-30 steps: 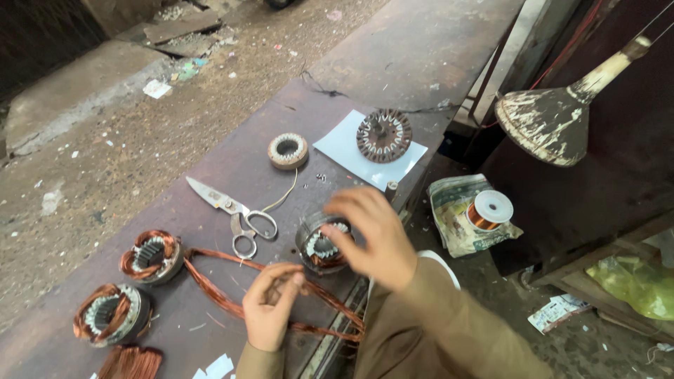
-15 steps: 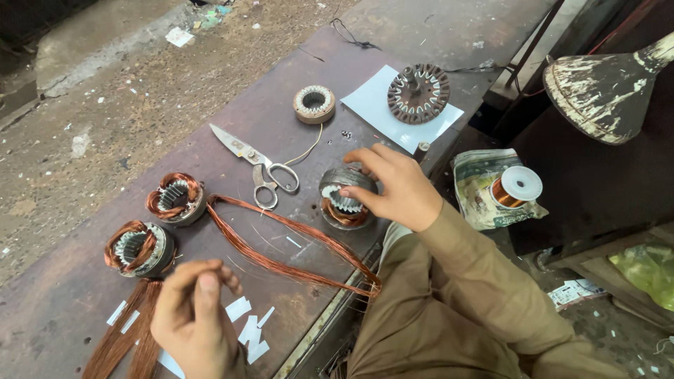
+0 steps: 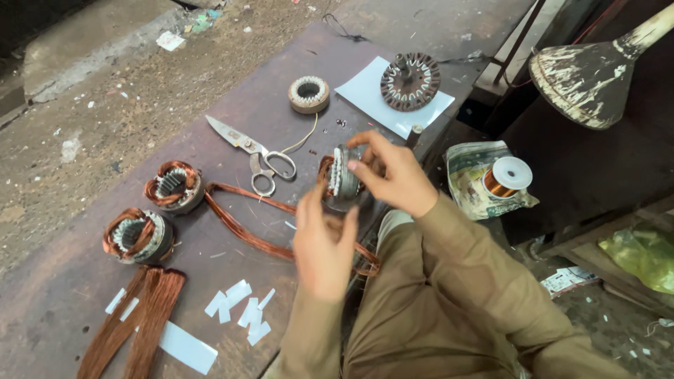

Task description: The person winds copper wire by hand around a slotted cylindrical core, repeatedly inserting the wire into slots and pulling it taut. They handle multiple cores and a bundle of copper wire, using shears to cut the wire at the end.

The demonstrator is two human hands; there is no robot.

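Note:
My right hand [image 3: 393,172] and my left hand [image 3: 324,238] both grip a small motor stator [image 3: 340,181] with copper windings, tilted on its side above the bench's near edge. A loop of copper wire [image 3: 247,223] runs from it across the metal bench [image 3: 281,98]. Two more wound stators [image 3: 173,186] [image 3: 135,235] lie to the left. Scissors [image 3: 251,151] lie just left of my hands.
A roll of tape [image 3: 308,93] and a bare stator core [image 3: 410,81] on white paper [image 3: 365,91] sit further back. Copper wire bundles [image 3: 140,319] and paper slips [image 3: 239,312] lie near the front. A copper wire spool [image 3: 504,177] rests right of the bench.
My left hand came up from the paper slips to the stator. The stator, which rested on the bench under my right hand, is now lifted and tilted between both hands.

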